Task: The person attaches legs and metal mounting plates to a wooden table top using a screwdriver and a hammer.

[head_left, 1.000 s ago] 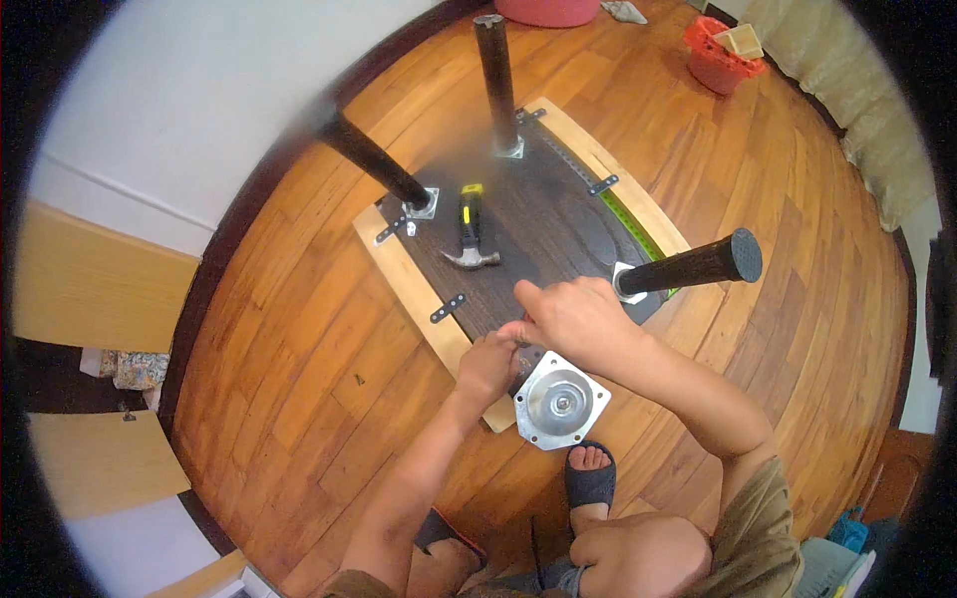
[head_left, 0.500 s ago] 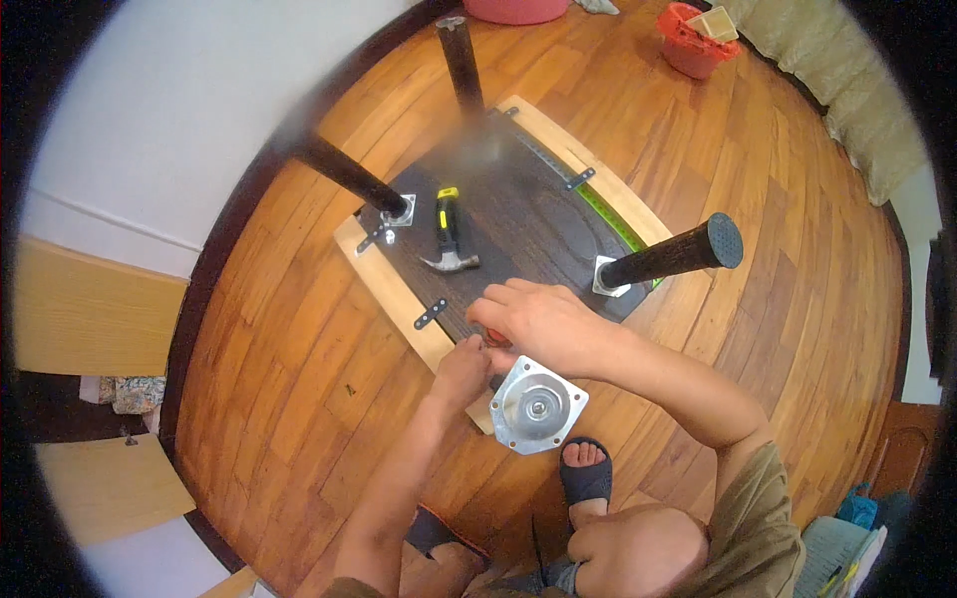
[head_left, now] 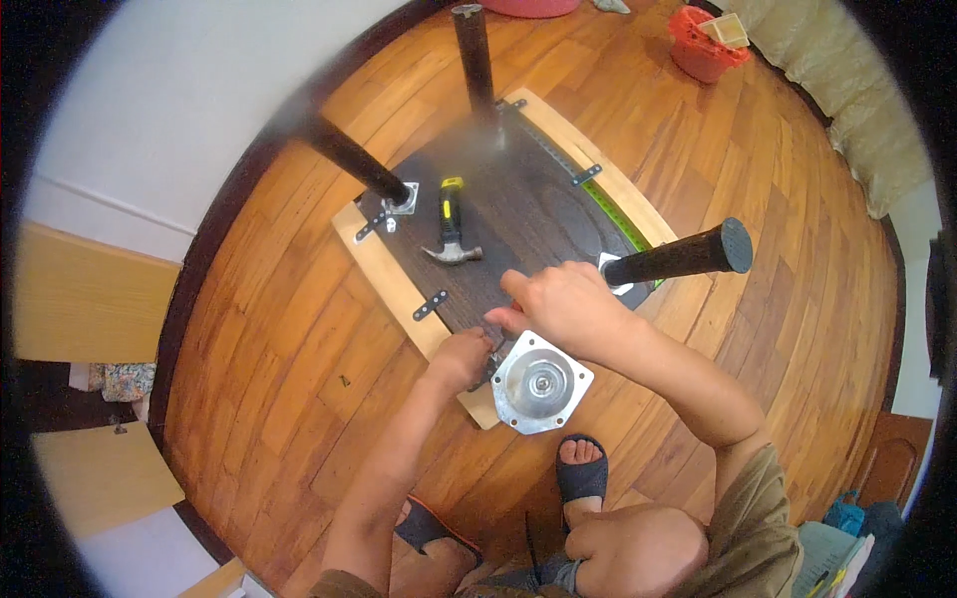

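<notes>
At the near corner of an upturned dark tabletop (head_left: 518,229), my left hand (head_left: 462,361) is closed, fingertips by a small dark metal part (head_left: 488,371). What it grips is mostly hidden. My right hand (head_left: 563,304) is just above and to the right, fingers curled and thumb pointing left; anything inside it is out of sight. Beneath the right hand sits a silver metal plate (head_left: 543,383) with a round recess and holes around its rim. A claw hammer (head_left: 452,221) with a black and yellow handle lies on the tabletop.
Dark legs rise from the other corners: far (head_left: 474,60), left (head_left: 354,159) and right (head_left: 678,255). Pale wooden strips (head_left: 394,284) with black brackets run along two sides. A green-edged ruler (head_left: 608,207) lies by the far strip. A red basket (head_left: 706,50) stands at the back.
My right hand has moved right and up, away from my left hand. The red thing seen between the hands earlier no longer shows. The view has shifted slightly.
</notes>
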{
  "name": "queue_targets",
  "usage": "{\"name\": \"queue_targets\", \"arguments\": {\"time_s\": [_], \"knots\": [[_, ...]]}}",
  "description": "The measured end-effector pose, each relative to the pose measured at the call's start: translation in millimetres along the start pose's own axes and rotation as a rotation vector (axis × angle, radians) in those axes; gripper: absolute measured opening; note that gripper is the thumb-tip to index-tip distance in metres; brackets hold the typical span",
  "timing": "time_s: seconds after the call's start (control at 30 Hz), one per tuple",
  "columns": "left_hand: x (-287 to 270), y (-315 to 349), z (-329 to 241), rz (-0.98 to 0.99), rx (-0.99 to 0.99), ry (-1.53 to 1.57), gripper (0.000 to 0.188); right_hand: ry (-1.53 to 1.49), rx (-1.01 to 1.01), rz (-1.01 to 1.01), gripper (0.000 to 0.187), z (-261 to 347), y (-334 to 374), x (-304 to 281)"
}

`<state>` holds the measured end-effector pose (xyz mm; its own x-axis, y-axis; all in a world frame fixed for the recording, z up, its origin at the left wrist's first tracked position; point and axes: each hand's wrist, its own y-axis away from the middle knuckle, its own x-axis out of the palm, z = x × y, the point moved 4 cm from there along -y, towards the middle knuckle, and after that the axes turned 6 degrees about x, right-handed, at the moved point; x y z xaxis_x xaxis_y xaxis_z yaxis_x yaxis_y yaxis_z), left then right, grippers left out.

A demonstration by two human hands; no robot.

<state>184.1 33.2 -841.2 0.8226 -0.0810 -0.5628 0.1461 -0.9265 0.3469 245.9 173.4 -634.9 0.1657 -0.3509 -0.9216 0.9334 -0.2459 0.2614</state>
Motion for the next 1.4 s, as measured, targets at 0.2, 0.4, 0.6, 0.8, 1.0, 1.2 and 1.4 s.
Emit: {"name": "queue_targets", "arguments": {"time_s": [0.2, 0.4, 0.6, 0.8, 1.0, 1.2, 1.4], "knots": [[-6.4, 1.9, -8.8, -0.100, 0.111, -0.149, 0.013, -0.298, -0.186, -0.111, 0.025, -4.3, 6.4, -2.3], [-8.8, 15.6, -5.7, -0.252, 0.068, -0.001, 0.011, -0.241, -0.019, -0.062, 0.032, -8.6, 6.2, -1.8], [-2.0, 23.9, -7.3, -0.286, 0.158, 0.030, 0.024, -0.421, -0.104, -0.002, 0.027, -9.1, 12.7, -2.2], [-0.8, 15.3, -8.9, -0.306, 0.113, 0.071, 0.013, -0.436, -0.082, -0.017, 0.024, -8.1, 18.2, -4.5], [-15.9, -11.3, -25.0, 0.020, -0.149, -0.060, 0.017, -0.435, -0.072, -0.041, 0.025, -6.4, 15.0, -4.0], [-19.2, -10.5, -38.2, 0.093, -0.222, -0.072, 0.021, -0.414, -0.058, -0.080, 0.027, -9.3, 16.2, -6.7], [-10.2, -9.4, -35.3, -0.035, -0.259, -0.063, 0.021, -0.411, -0.078, -0.137, 0.028, -9.1, 19.6, -14.1]]}}
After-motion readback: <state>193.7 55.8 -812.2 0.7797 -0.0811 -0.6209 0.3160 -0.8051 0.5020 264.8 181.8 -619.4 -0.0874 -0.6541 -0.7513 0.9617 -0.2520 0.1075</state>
